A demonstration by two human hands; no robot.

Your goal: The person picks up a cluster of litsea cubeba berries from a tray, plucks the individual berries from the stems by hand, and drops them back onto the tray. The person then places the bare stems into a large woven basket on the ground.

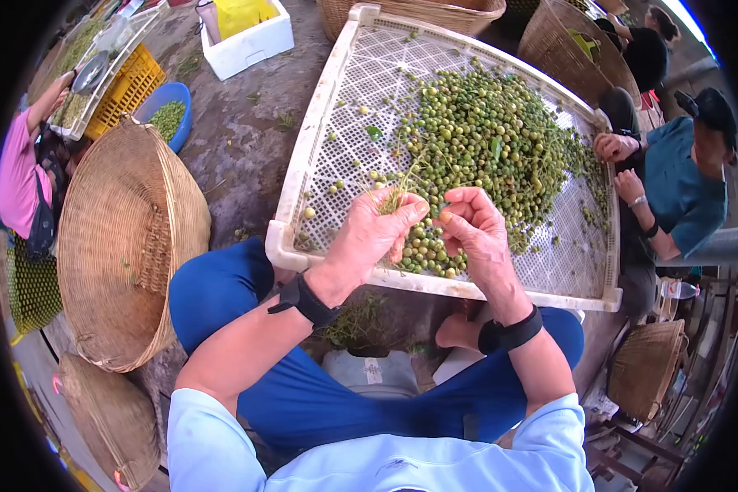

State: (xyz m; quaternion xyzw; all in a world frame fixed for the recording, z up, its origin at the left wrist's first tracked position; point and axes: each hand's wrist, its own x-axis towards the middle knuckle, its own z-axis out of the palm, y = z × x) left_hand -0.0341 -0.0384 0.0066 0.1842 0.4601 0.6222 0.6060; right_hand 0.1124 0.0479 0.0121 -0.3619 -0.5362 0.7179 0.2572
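My left hand (375,230) is closed around a small bunch of thin, pale green stems (395,198), thumb pressed against the fingers. Just to its right, my right hand (477,231) has thumb and forefinger pinched together; whatever may be between them is too small to make out. Both hands are over the near edge of a white plastic mesh tray (324,143). A heap of small round green fruits (488,135) covers much of the tray, with bits of stem and a few leaves mixed in. Some loose fruits lie around the heap.
A large wicker basket (111,238) stands at my left, near a blue basin (176,98) of green fruits and a yellow crate (131,90). A white foam box (250,45) sits beyond. A person in a teal shirt (685,184) works at the tray's right side. Stems litter the floor.
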